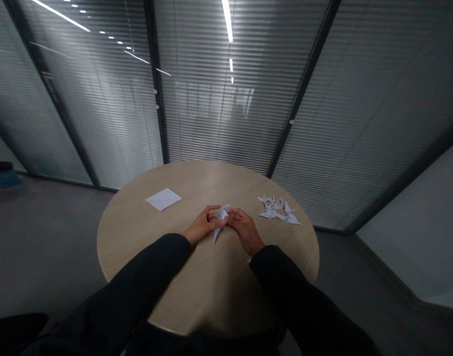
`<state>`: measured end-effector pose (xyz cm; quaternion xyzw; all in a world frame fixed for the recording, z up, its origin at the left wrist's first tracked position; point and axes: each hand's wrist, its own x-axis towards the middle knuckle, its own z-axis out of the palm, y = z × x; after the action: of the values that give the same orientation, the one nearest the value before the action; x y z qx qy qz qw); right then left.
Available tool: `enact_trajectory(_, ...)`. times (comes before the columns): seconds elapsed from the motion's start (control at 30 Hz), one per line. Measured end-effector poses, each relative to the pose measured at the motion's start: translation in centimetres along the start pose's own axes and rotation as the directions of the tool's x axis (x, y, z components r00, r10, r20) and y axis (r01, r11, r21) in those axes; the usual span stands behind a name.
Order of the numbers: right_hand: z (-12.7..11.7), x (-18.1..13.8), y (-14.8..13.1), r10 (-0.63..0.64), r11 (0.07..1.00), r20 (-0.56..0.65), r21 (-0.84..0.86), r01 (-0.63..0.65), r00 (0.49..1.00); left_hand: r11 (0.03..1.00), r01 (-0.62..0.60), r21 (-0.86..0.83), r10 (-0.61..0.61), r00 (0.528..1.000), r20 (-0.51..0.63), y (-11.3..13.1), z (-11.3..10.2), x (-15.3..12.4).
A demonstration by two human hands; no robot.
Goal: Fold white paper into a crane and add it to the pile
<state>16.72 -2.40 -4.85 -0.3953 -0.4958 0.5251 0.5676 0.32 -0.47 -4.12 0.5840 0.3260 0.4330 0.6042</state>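
Observation:
Over the middle of the round table, a partly folded white paper crane (222,214) is held between my two hands. My left hand (204,223) pinches it from the left, thumb across the front and fingers behind. From the right, the fingertips of my right hand (245,228) grip its edge near the top. One long pointed end hangs down toward me. Fingers partly cover the folds in the centre.
White sheets of square paper (163,199) lie at the table's left. Several finished paper cranes (278,208) are bunched at the right. The round wooden table (137,252) stands close to glass walls with blinds (226,123). A blue bin (4,175) is on the floor at far left.

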Motion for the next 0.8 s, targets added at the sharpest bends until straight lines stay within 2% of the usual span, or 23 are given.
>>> enact_trajectory(0.13,0.1,0.1,0.0,0.010,0.999,-0.014,0.033,-0.010,1.000,0.999,-0.021,-0.045,0.018,0.997,-0.073,-0.1,-0.2,0.2)
enact_trajectory(0.3,0.1,0.0,-0.2,0.042,0.998,-0.055,0.058,-0.039,0.998,0.997,-0.072,-0.013,0.071,0.996,-0.060,0.0,-0.4,0.2)
enact_trajectory(0.43,0.1,-0.1,-0.4,0.054,0.996,-0.078,0.072,-0.049,0.995,0.996,-0.093,0.012,0.094,0.984,-0.150,-0.5,-0.7,0.5)
enact_trajectory(0.57,0.0,0.0,-0.2,0.047,0.995,-0.060,0.091,-0.041,0.997,0.992,-0.121,-0.028,0.115,0.980,-0.162,-0.9,-1.1,0.9)
enact_trajectory(0.8,-0.2,0.1,0.0,0.048,0.997,-0.078,0.070,-0.042,0.996,0.983,-0.167,0.070,0.179,0.959,-0.218,-0.8,-1.2,0.9)
